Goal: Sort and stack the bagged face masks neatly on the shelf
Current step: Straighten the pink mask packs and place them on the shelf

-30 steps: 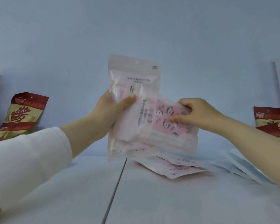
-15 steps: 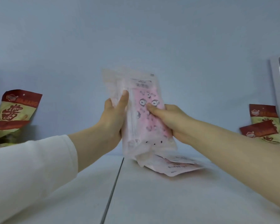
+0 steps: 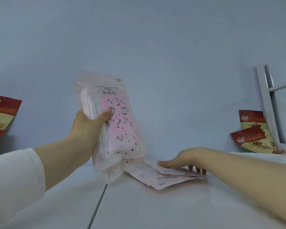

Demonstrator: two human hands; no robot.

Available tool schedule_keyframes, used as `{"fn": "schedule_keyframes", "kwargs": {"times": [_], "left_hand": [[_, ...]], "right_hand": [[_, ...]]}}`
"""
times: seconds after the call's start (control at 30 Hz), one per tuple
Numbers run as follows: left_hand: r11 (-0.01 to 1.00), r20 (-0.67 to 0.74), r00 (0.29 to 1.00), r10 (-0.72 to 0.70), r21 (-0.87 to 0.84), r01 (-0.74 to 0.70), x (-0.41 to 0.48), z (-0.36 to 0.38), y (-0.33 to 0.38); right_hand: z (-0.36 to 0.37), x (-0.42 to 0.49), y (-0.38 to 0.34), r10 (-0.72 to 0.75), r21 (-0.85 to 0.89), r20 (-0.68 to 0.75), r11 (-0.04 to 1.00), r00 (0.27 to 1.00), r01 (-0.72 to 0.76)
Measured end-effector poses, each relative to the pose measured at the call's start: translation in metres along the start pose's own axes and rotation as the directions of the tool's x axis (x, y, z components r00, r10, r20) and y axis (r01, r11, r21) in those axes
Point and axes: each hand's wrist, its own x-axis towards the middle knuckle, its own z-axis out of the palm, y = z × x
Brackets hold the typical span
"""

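Note:
My left hand (image 3: pixel 87 128) grips an upright bundle of bagged face masks (image 3: pixel 116 124), clear bags with pink printed masks at the front, their lower edge just above the white shelf (image 3: pixel 155 209). To the right, two or three more bagged masks (image 3: pixel 162 176) lie flat on the shelf. My right hand (image 3: pixel 185 160) rests palm down on these flat bags, fingers spread and touching the top one.
Red and green snack bags lean against the back wall at the far left (image 3: pixel 2 114) and far right (image 3: pixel 253 131). A grey shelf frame post (image 3: pixel 267 104) stands at the right. A dark seam (image 3: pixel 97 205) runs across the shelf surface.
My right hand has let go of the held bundle and dropped to the flat bags on the shelf. My left hand keeps the bundle upright, now alone.

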Motion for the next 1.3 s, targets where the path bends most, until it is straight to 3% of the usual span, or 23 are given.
{"fn": "schedule_keyframes", "kwargs": {"times": [0.23, 0.43, 0.53, 0.6, 0.7, 0.8, 0.93, 1.07, 1.17, 1.23, 1.3], "left_hand": [[1.000, -0.034, 0.999, 0.006, 0.017, -0.005, 0.001, -0.003, -0.003], [1.000, -0.076, 0.997, 0.013, 0.024, -0.011, 0.006, -0.007, -0.004], [0.999, -0.109, 0.994, 0.018, 0.028, -0.015, 0.007, -0.008, -0.002], [0.999, -0.133, 0.991, 0.024, 0.025, -0.020, 0.008, -0.010, 0.001], [1.000, -0.152, 0.988, 0.027, 0.010, -0.026, 0.010, -0.010, 0.004], [1.000, -0.133, 0.991, 0.025, -0.007, -0.026, 0.010, -0.011, 0.009], [0.999, -0.097, 0.994, 0.048, 0.019, -0.047, 0.010, -0.013, 0.011], [0.990, -0.035, 0.993, 0.116, 0.087, -0.112, 0.004, -0.011, 0.015], [0.965, 0.117, 0.981, 0.156, 0.196, -0.177, -0.006, -0.006, 0.018], [0.922, 0.261, 0.949, 0.179, 0.291, -0.254, -0.016, 0.001, 0.014], [0.894, 0.396, 0.899, 0.185, 0.311, -0.321, -0.029, 0.008, 0.013]], "right_hand": [[-0.004, 0.022, -0.002, 0.011, 0.156, -0.057, 0.988, 0.998, -0.002], [-0.030, 0.021, 0.005, -0.038, 0.461, -0.182, 0.879, 0.982, 0.120], [-0.053, 0.007, 0.011, -0.108, 0.587, -0.332, 0.754, 0.937, 0.295], [-0.067, -0.005, 0.017, -0.190, 0.576, -0.507, 0.651, 0.841, 0.495], [-0.080, -0.026, 0.022, -0.348, 0.384, -0.671, 0.593, 0.655, 0.708], [-0.089, -0.044, 0.016, -0.508, 0.086, -0.666, 0.674, 0.546, 0.733], [-0.097, -0.057, 0.000, -0.669, -0.380, -0.588, 0.724, 0.454, 0.575], [-0.096, -0.064, -0.020, -0.769, -0.713, -0.508, 0.629, 0.388, 0.312], [-0.084, -0.063, -0.034, -0.829, -0.864, -0.420, 0.490, 0.370, 0.117], [-0.076, -0.066, -0.043, -0.877, -0.912, -0.379, 0.408, 0.294, 0.040], [-0.070, -0.072, -0.049, -0.904, -0.919, -0.387, 0.395, 0.184, 0.008]]}}
